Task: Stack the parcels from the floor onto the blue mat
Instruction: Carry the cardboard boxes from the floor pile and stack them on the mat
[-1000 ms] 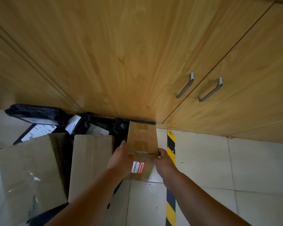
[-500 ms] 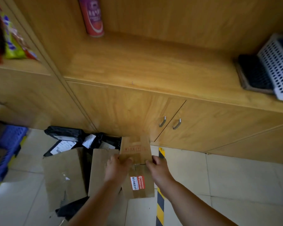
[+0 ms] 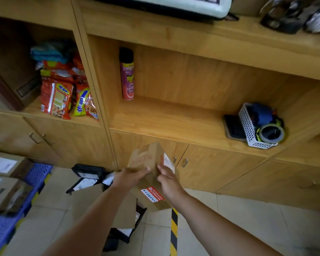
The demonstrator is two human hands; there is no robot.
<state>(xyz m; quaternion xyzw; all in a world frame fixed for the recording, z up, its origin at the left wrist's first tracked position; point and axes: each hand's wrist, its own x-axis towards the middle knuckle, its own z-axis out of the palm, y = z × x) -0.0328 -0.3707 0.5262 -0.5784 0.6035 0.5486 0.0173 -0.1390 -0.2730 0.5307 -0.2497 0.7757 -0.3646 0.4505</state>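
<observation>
Right, I had the small cardboard parcel (image 3: 149, 163) up off the floor (image 3: 229, 228), in the air in front of the lower cabinet doors (image 3: 211, 169). My left hand (image 3: 130, 177) gripped its left side, fingers curled onto the near face. My right hand (image 3: 167, 179) held the right side by the white label, fingers wrapped on the edge. Both hands were closed on the parcel, which sat tilted, red sticker facing down toward me.

The blue mat (image 3: 9, 217) lay at the floor's left edge, well apart from the parcel, with two labelled boxes (image 3: 5, 180) already on it. More flat cardboard parcels (image 3: 122, 211) and black mailer bags (image 3: 89, 174) lay on the floor below my arms, against the cabinet base.

My call: lift done, carry to the mat next.

Risks as I judged them:
- The grip was only on the sides, nothing under it. If the cardboard was slick, it could slip out during the swing left.
- The parcel was tilted, so the contents might shift and twist it in my hands.
- Loose bags and flat parcels lay near my path, so I could step on one or trip.
- If I set it off-centre on the stacked boxes, it might slide off the mat's edge.
</observation>
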